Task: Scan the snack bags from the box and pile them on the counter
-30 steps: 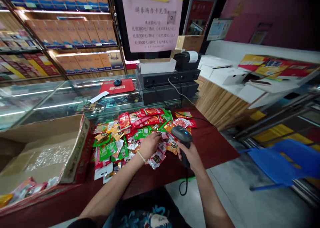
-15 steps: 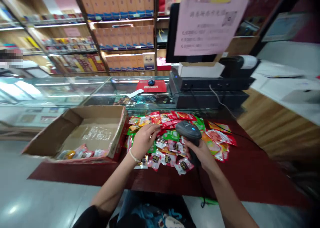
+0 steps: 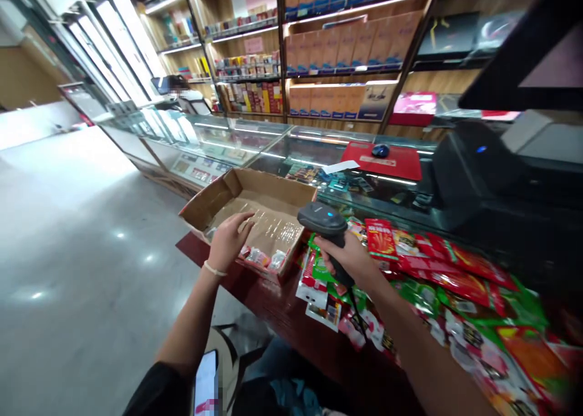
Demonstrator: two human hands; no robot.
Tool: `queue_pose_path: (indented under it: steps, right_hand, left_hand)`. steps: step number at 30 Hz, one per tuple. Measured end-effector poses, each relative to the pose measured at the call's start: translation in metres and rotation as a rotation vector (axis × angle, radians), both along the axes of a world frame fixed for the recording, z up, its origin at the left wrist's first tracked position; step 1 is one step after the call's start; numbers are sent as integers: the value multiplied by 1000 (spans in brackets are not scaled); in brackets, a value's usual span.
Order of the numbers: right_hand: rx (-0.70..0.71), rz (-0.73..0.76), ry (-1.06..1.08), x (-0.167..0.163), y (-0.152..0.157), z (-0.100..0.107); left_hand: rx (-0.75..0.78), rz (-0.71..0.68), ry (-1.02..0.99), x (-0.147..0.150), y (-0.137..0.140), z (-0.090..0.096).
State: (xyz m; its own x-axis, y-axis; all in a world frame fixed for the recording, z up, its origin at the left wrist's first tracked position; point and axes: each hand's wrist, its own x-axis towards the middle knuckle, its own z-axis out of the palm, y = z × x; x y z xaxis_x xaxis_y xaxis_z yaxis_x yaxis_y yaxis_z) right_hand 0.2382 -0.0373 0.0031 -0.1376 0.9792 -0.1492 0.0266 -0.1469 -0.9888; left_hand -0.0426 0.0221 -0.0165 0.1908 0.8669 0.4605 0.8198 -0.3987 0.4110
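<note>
My right hand is wrapped round the handle of a dark barcode scanner with a small blue light on top. Its black cord hangs down below the grip. The scanner is over the left end of a heap of snack packets in red, green and white wrappers. Over the near left side of an open cardboard box, my left hand has its fingers loosely bent and apart, with nothing visible in them. A few small white-and-pink packets lie along the box's near edge.
Behind the box runs a glass display counter bearing a red mat and a computer mouse. Dark checkout equipment stands at the right. A phone shows low down. A person is far back at the left.
My view has swung left. My left hand has moved from the snack heap to over the box. My right hand has carried the scanner left, towards the box.
</note>
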Motion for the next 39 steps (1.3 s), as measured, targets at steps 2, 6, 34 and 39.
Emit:
queue_pose_path:
  steps: [2,6,34,39]
  right_hand:
    - [-12,36,30,-13,16,-3]
    - [-18,94,34,-28,40,-13]
    - [-91,9,17,-10,64,-18]
    - [-60,-26,19,-8,51,-10]
  left_hand:
    - [-28,38,10,-17,5,-5]
    - [-142,40,18,-32,13,-12]
    - [-991,-795,516,57,96,-71]
    - [-1052,-529,133,36,113,-46]
